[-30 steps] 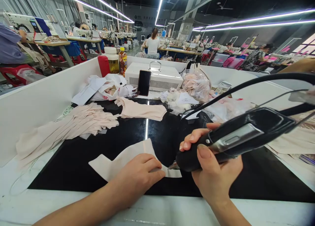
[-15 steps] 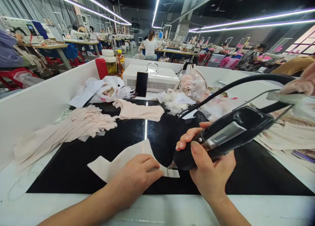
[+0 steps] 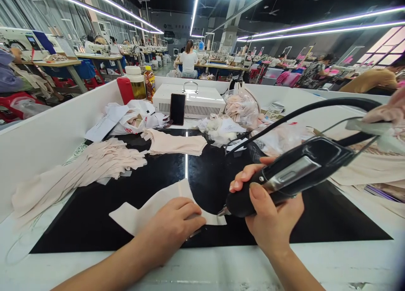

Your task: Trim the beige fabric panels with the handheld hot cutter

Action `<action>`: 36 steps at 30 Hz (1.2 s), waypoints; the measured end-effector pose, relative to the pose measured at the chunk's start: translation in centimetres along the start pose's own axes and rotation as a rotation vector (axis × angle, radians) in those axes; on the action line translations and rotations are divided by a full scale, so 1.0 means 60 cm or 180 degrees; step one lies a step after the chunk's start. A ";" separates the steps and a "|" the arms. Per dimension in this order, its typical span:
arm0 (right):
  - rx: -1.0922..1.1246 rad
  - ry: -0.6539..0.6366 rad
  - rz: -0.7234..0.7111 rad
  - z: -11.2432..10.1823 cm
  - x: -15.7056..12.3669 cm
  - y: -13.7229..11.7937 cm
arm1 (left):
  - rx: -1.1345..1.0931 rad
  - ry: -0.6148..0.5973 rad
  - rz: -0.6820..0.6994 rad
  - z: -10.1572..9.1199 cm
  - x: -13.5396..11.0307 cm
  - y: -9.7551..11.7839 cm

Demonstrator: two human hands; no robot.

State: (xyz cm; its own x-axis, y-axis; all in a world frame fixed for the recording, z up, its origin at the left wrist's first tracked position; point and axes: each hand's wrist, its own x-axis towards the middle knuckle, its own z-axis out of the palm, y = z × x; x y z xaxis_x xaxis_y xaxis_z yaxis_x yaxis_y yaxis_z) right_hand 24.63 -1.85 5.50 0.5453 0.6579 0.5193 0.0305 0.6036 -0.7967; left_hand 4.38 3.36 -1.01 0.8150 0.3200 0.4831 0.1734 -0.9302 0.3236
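A cream fabric piece (image 3: 155, 204) lies on the black work surface (image 3: 101, 215). My left hand (image 3: 174, 219) rests on its near part, fingers bent and close together, holding it down. A small shiny glint shows under that hand; I cannot make out what it is. My right hand (image 3: 272, 215) is wrapped around a black corded hand tool (image 3: 294, 172) with a pointed metal tip (image 3: 224, 212). The tool tilts down to the left, its tip at the upper edge of the fabric's narrow right end.
Stacked cream fabric pieces (image 3: 85, 166) lie at left, with another stack (image 3: 177, 143) farther back. A phone (image 3: 177, 109) leans on a white metal box (image 3: 202, 99). The tool's black cable (image 3: 294, 113) arches at right. Bagged fabric (image 3: 242, 107) sits behind; low white walls (image 3: 60, 143) edge the table.
The tool tip has moved slightly right along the fabric's edge, toward its narrow end. My left hand stays on the fabric. The whole view has shifted a little.
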 end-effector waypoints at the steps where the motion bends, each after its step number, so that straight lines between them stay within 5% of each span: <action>1: -0.0025 0.0010 0.0011 0.001 0.000 0.000 | -0.0001 -0.0021 -0.0011 0.000 0.000 0.000; 26: 0.0348 -0.0263 0.0074 0.021 -0.019 -0.012 | -0.0067 -0.0160 -0.0019 -0.002 -0.002 0.000; 36: 0.0143 -0.0044 0.0073 -0.004 -0.011 -0.025 | -0.0013 -0.0178 0.0024 -0.006 0.000 0.001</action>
State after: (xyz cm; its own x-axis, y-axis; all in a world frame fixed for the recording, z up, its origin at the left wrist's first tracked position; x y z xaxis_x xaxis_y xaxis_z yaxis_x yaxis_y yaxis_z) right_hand 24.46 -3.30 6.25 0.5338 0.6778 0.5056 -0.0197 0.6078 -0.7939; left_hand 4.18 3.38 -0.73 0.8459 0.3023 0.4393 0.1650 -0.9317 0.3235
